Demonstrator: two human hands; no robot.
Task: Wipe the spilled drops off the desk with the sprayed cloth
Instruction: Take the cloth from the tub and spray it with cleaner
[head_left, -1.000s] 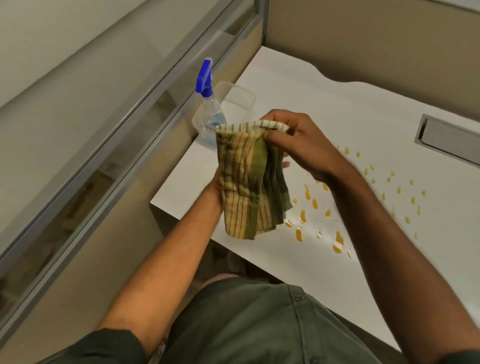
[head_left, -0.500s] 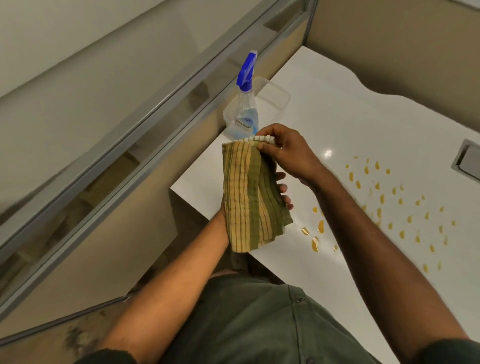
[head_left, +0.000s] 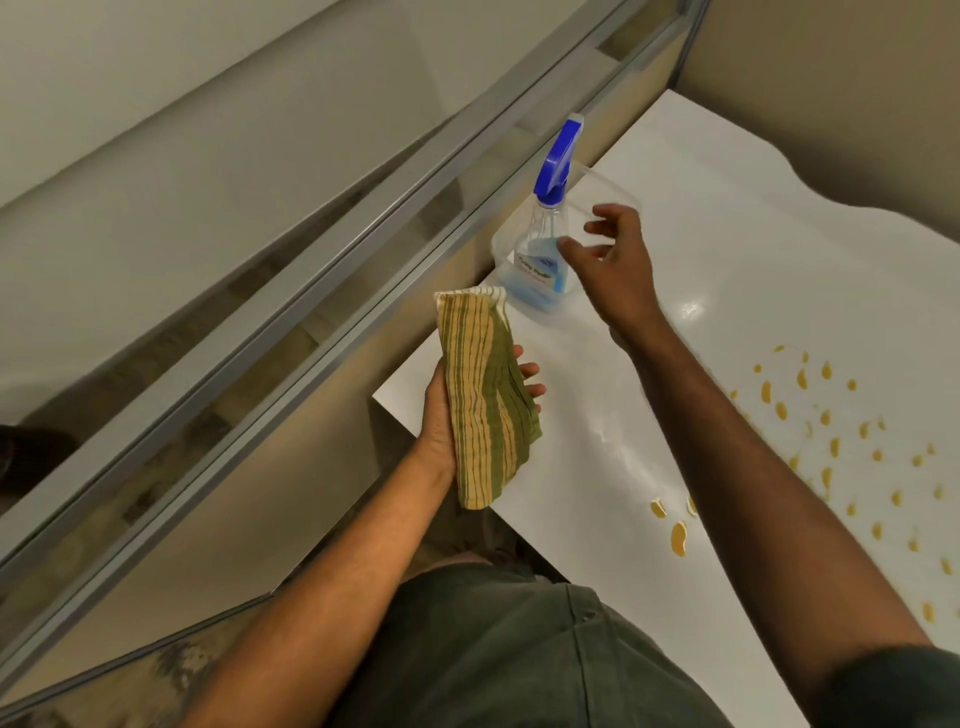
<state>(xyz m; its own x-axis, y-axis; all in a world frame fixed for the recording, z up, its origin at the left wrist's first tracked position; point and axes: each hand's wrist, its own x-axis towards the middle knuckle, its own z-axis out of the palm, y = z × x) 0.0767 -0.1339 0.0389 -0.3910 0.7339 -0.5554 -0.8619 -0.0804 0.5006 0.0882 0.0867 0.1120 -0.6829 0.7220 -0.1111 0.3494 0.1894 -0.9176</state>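
Observation:
A folded green-and-yellow striped cloth (head_left: 483, 395) lies across my left hand (head_left: 441, 415), which holds it from beneath at the near left corner of the white desk (head_left: 701, 249); fingertips show past its right edge. My right hand (head_left: 610, 260) hovers open, fingers spread, just beside a clear spray bottle (head_left: 545, 244) with a blue trigger head and blue liquid; I cannot tell whether it touches the bottle. Several amber drops (head_left: 831, 447) are scattered over the desk to the right, partly hidden by my right forearm.
The bottle stands in a clear plastic tub (head_left: 608, 187) at the desk's left edge. A partition with a metal rail (head_left: 311, 291) runs along the left. A beige wall (head_left: 831, 93) closes the back.
My right hand has let go of the cloth's top edge and moved up toward the spray bottle. The cloth now rests in my left hand alone. The view has shifted left.

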